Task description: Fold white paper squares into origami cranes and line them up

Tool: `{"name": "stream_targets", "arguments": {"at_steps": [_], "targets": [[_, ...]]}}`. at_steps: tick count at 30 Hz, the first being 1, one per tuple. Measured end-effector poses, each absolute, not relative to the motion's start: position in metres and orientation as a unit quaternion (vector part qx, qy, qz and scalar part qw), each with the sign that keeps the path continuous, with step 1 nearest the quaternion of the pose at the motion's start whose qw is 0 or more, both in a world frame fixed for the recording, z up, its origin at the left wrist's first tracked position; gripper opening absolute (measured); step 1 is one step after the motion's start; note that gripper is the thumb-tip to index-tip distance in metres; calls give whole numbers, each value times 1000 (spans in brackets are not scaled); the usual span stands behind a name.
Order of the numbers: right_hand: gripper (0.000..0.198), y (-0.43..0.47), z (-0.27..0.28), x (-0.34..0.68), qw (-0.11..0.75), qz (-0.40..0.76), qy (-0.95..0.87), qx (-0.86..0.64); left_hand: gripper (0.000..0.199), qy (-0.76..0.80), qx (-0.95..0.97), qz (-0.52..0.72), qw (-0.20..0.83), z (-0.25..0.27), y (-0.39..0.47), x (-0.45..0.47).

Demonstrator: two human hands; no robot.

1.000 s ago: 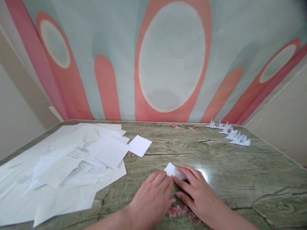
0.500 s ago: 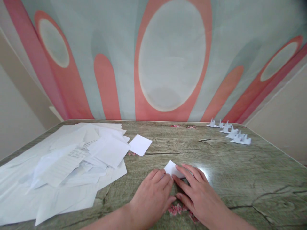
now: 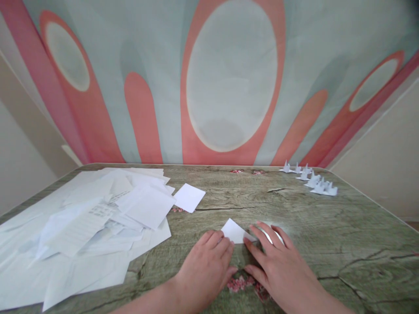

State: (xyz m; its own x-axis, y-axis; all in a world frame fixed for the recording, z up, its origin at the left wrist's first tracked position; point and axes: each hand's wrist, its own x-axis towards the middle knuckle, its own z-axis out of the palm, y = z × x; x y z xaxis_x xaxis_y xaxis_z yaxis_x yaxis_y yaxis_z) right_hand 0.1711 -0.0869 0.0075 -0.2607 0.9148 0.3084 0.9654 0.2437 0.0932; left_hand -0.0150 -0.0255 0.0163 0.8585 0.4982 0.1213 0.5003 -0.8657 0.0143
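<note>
A small piece of folded white paper (image 3: 234, 232) lies on the table with its peak pointing away from me. My left hand (image 3: 209, 259) covers its left end, fingers curled together and pressing it down; what its fingertips do underneath is hidden. At the other end my right hand (image 3: 275, 255) rests with fingers spread, the index fingertip touching the lower edge near the paper's right corner. Beyond the hands, slightly left, is a small stack of square white paper (image 3: 190, 197).
A heap of loose white sheets (image 3: 88, 231), some printed, spreads over the left side of the wood-patterned table (image 3: 248, 196). Several small folded white paper figures (image 3: 313, 179) stand at the far right. Behind the table hangs a pink and grey patterned backdrop (image 3: 232, 78).
My right hand has slid to the right along the paper, fingers spreading, so more of the folded paper shows. The left hand stays pressed on its end. The view shifted slightly.
</note>
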Motion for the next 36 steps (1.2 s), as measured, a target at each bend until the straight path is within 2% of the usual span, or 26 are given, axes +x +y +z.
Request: {"name": "stream_targets", "arguments": {"at_steps": [9, 14, 21, 29, 36], "targets": [[32, -88, 17, 183, 66, -149, -774, -612, 38, -260, -964, -64, 13, 17, -26, -15], [22, -83, 12, 180, 102, -154, -767, -615, 40, -265, -962, -70, 0, 15, -25, -17], [30, -76, -18, 176, 164, -141, -804, -553, 40, -270, -960, -77, -18, 15, -25, -18], [27, -75, -26, 175, 150, -166, -815, -535, 43, -277, -958, -73, -31, 16, -25, -17], [27, -75, -29, 176, 154, -172, -816, -530, 42, -278, -956, -86, 36, 14, -26, -15]]}}
